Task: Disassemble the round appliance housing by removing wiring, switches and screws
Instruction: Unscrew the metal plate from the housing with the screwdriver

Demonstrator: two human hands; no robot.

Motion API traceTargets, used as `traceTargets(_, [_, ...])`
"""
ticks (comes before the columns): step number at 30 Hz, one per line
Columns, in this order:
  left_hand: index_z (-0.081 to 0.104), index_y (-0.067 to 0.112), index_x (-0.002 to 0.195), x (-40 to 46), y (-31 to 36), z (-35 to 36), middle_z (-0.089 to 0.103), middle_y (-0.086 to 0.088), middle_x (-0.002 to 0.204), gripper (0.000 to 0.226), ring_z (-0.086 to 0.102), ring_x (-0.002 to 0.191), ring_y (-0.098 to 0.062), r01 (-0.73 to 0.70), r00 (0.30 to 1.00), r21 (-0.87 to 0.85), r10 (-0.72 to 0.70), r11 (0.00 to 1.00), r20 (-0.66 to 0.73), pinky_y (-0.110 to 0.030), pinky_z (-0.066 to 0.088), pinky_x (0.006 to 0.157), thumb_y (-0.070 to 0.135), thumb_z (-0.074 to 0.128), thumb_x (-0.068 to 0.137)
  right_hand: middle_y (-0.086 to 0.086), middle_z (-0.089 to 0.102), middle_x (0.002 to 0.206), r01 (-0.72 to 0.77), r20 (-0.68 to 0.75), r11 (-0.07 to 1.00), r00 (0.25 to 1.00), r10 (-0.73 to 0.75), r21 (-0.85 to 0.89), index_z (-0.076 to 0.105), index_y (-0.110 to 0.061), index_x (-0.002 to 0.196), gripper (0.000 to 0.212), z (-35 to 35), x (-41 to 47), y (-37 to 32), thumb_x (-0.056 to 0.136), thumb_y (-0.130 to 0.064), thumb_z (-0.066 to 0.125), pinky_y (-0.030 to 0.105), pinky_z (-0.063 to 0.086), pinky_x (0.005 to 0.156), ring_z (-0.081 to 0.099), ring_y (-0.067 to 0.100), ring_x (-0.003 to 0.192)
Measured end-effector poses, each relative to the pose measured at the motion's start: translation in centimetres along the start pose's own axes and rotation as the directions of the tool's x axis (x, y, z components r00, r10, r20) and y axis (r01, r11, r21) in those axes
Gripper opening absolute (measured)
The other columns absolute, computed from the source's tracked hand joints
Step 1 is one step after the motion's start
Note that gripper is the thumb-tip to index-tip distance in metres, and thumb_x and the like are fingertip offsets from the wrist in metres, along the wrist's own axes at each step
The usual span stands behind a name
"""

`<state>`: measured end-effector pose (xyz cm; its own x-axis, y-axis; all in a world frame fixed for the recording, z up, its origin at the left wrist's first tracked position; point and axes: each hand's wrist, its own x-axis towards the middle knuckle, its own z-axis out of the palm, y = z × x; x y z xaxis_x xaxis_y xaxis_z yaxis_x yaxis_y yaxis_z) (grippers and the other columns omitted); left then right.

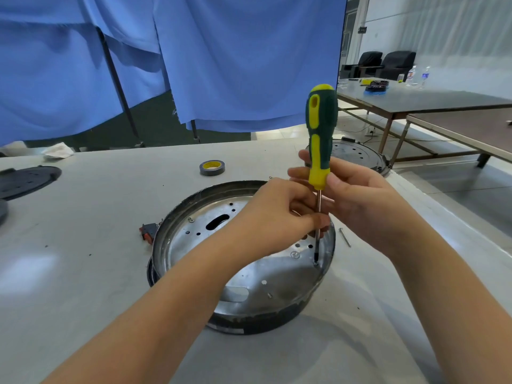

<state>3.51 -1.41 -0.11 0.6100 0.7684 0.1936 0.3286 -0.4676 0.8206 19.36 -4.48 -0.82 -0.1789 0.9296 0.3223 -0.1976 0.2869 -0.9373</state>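
Observation:
The round metal housing (194, 239) lies open side up on the grey table, its shiny inner plate pierced with holes and one long slot. A green and yellow screwdriver (320, 128) stands upright, its tip on a screw near the housing's right inner wall. My right hand (360, 200) grips the lower handle. My left hand (274, 217) pinches the metal shaft just below. A screw head (295, 255) shows on the plate beside the tip. A red and black switch (147, 231) sits against the housing's left outer wall.
A loose long screw (345, 237) lies on the table right of the housing. A roll of tape (212, 167) sits behind it. A second round housing (357, 156) is at the back right, dark round covers (25, 180) at the far left.

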Motion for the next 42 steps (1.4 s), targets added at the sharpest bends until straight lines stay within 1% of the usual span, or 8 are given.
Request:
traceTargets(3, [0.069, 0.011, 0.077, 0.05, -0.13, 0.01, 0.071, 0.002, 0.063, 0.014, 0.07, 0.059, -0.008, -0.018, 0.998, 0.052, 0.022, 0.998, -0.064, -0.023, 0.053, 0.059, 0.02, 0.079, 0.075, 0.005, 0.071, 0.11, 0.015, -0.039, 1.0, 0.999, -0.016, -0.01, 0.062, -0.017, 0.117, 0.035, 0.03, 0.08, -0.16, 0.083, -0.016, 0.056, 0.028, 0.054, 0.084, 0.065, 0.022, 0.108])
traceTargets(9, [0.068, 0.009, 0.087, 0.09, -0.12, 0.26, 0.071, -0.004, 0.07, 0.023, 0.07, 0.065, -0.016, -0.038, 0.998, 0.054, 0.04, 0.998, -0.044, -0.044, 0.058, 0.073, 0.025, 0.079, 0.074, 0.001, 0.072, 0.09, 0.055, -0.157, 0.983, 0.984, -0.083, -0.176, 0.063, -0.014, 0.107, 0.038, 0.25, -0.02, 0.28, 0.072, -0.018, 0.075, 0.024, 0.054, 0.076, 0.069, 0.018, 0.089])
traceTargets(14, [0.07, 0.012, 0.1, -0.03, -0.08, -0.09, 0.074, -0.002, 0.093, 0.013, 0.071, 0.084, -0.013, 0.013, 0.992, 0.028, -0.016, 1.0, 0.126, -0.027, 0.058, 0.076, 0.014, 0.065, 0.088, 0.006, 0.073, 0.101, 0.017, -0.126, 0.999, 0.992, -0.023, -0.051, 0.059, -0.008, 0.113, 0.032, 0.17, 0.09, 0.19, 0.084, -0.018, 0.054, 0.024, 0.054, 0.08, 0.068, 0.02, 0.1])
traceTargets(19, [0.069, 0.018, 0.082, -0.04, 0.05, 0.19, 0.073, 0.002, 0.078, 0.007, 0.07, 0.071, -0.009, -0.014, 0.996, 0.071, 0.008, 0.997, 0.093, -0.022, 0.058, 0.07, 0.011, 0.069, 0.084, 0.007, 0.072, 0.102, 0.008, -0.075, 0.999, 0.997, -0.005, 0.04, 0.072, -0.013, 0.098, 0.028, 0.0, 0.16, -0.13, 0.084, -0.018, 0.048, 0.024, 0.054, 0.08, 0.066, 0.02, 0.104])
traceTargets(26, [0.065, 0.02, 0.074, 0.05, -0.18, 0.18, 0.07, 0.004, 0.068, 0.014, 0.069, 0.065, -0.01, -0.014, 1.0, 0.107, 0.012, 0.994, 0.022, -0.029, 0.058, 0.066, 0.026, 0.077, 0.077, -0.001, 0.073, 0.101, 0.057, -0.147, 0.99, 0.986, -0.076, -0.132, 0.072, -0.026, 0.104, 0.044, -0.06, 0.05, 0.41, 0.066, -0.046, 0.078, 0.026, 0.054, 0.081, 0.068, 0.017, 0.097])
traceTargets(31, [0.071, 0.009, 0.102, 0.02, -0.14, -0.08, 0.076, -0.005, 0.088, 0.016, 0.073, 0.079, -0.013, 0.013, 0.998, -0.038, -0.01, 0.999, 0.067, -0.034, 0.059, 0.079, 0.007, 0.062, 0.089, 0.009, 0.071, 0.109, 0.043, -0.143, 0.998, 0.988, -0.05, -0.053, 0.058, -0.009, 0.118, 0.034, -0.01, 0.19, 0.43, 0.088, -0.022, 0.05, 0.027, 0.054, 0.082, 0.066, 0.024, 0.106])
traceTargets(37, [0.065, 0.019, 0.069, 0.12, -0.39, -0.02, 0.07, 0.004, 0.06, 0.016, 0.069, 0.058, -0.007, -0.009, 0.998, 0.004, 0.009, 1.0, -0.063, -0.011, 0.044, 0.047, 0.022, 0.08, 0.074, 0.0, 0.072, 0.105, 0.04, -0.109, 0.995, 0.993, -0.05, -0.086, 0.073, -0.026, 0.101, 0.022, 0.24, 0.18, 0.19, 0.084, -0.031, 0.059, 0.025, 0.054, 0.08, 0.067, 0.018, 0.102])
traceTargets(42, [0.07, 0.014, 0.095, 0.13, -0.25, 0.04, 0.073, 0.004, 0.082, 0.016, 0.07, 0.075, -0.01, -0.037, 0.999, 0.036, 0.037, 0.999, -0.001, -0.03, 0.058, 0.072, 0.023, 0.073, 0.082, 0.0, 0.073, 0.1, 0.075, -0.154, 0.973, 0.982, -0.11, -0.216, 0.069, -0.023, 0.107, 0.033, 0.09, 0.02, 0.42, 0.074, -0.028, 0.07, 0.021, 0.054, 0.076, 0.069, 0.015, 0.094])
